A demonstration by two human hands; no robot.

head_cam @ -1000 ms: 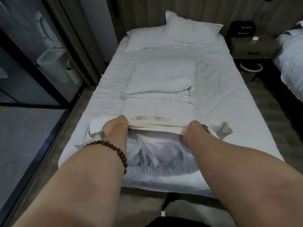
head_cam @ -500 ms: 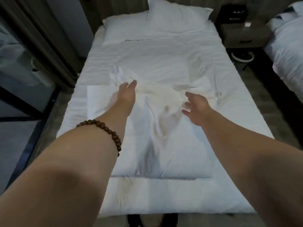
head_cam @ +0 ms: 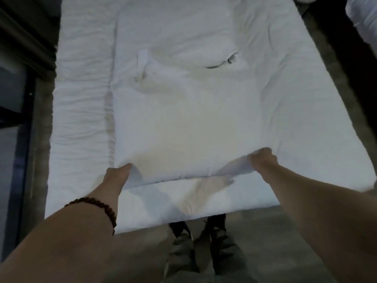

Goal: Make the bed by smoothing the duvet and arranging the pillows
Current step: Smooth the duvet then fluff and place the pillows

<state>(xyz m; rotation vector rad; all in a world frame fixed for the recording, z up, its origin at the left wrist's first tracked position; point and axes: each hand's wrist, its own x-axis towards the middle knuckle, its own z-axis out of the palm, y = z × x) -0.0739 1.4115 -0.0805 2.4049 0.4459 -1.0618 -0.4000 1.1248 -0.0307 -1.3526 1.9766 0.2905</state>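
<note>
white folded duvet (head_cam: 179,127) lies creased on the bed, near edge lifted.

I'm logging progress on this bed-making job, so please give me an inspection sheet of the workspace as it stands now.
Surface: bed with a wrinkled white sheet, its foot end nearest the camera.
Job's things: white duvet lies creased on the bed; a strip of sheet at the left is bare. Pillows not in view.
Clutter: nothing seen.
Grippers: left hand grips the duvet's near left corner; right hand grips its near right corner.
Cables: nothing seen.
Surroundings: grey floor; second bed at far right; dark frame at left; the person's legs at the bed's foot.
</note>
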